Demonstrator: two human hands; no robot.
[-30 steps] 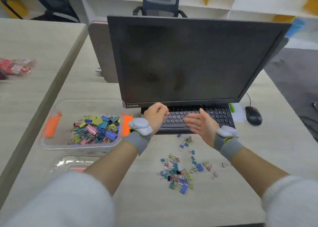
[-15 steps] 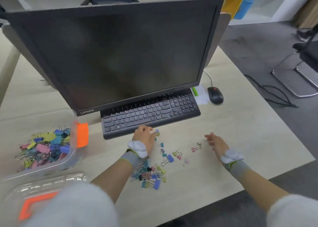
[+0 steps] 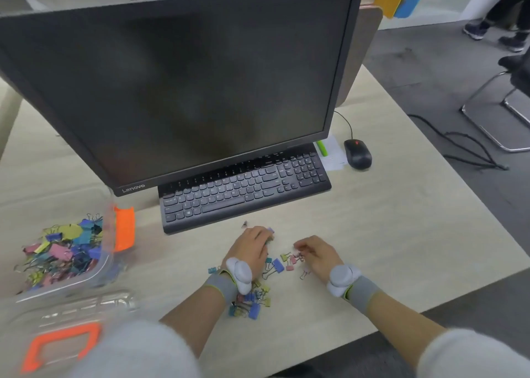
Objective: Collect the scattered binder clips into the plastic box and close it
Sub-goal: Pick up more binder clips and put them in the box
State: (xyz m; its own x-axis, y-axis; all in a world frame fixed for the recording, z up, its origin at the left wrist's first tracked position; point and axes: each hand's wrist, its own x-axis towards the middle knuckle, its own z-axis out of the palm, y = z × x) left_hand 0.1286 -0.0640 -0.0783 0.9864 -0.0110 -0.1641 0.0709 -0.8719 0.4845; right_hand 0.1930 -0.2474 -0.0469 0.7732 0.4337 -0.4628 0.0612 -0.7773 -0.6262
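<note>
The left hand [image 3: 252, 248] lies knuckles-up with its fingers curled round a small clump of binder clips [image 3: 274, 266]; a purple one pokes out at the fingertips. The right hand [image 3: 318, 254] is curled too, fingertips down on some pink clips, but whether it pinches them or only rakes them cannot be told.

The step in hand looks like gathering. It probably goes best by sweeping both hands inward, bunching the loose clips into one heap, then scooping them up in a cupped palm, not picking them up singly. One clip [image 3: 244, 223] lies apart, just beside the keyboard [image 3: 243, 188], and is easy to miss. More clips lie under the left wrist.

The clips are small folded metal wedges, painted blue, pink, yellow and green, with thin wire handles that likely tangle and snag each other. The desk [image 3: 401, 234] is smooth pale wood-grain, so they should slide easily.

The plastic box [image 3: 106, 251] stands well to the left, clear-walled, open, already holding many clips, with an orange latch [image 3: 124, 228]. Its clear lid [image 3: 71, 309] lies nearer the person.
</note>
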